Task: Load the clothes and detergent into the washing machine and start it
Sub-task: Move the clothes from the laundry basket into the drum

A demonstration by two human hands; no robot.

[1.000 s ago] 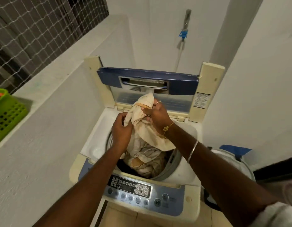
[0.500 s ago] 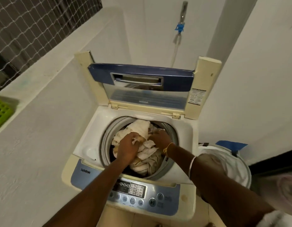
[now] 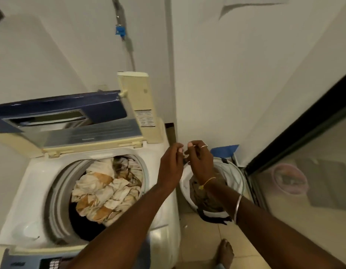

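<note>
The top-loading washing machine (image 3: 40, 183) stands at the left with its blue lid (image 3: 75, 111) raised. Cream and orange patterned clothes (image 3: 106, 193) lie crumpled in the drum. My left hand (image 3: 171, 166) and my right hand (image 3: 200, 162) hover close together just right of the machine, above the white laundry basket (image 3: 236, 175) on the floor. Both hands have loosely curled fingers and hold nothing that I can see. Dark clothes (image 3: 205, 199) lie inside the basket, partly hidden by my right forearm.
The control panel (image 3: 51, 264) runs along the machine's front edge. A water tap with a blue fitting (image 3: 120, 32) hangs on the wall behind. A dark-framed glass door (image 3: 304, 152) stands at the right. My bare foot (image 3: 225, 253) rests on the tiled floor.
Both hands pushed the cream cloth down into the drum, let it go and moved right, over the basket. The view has swung right.
</note>
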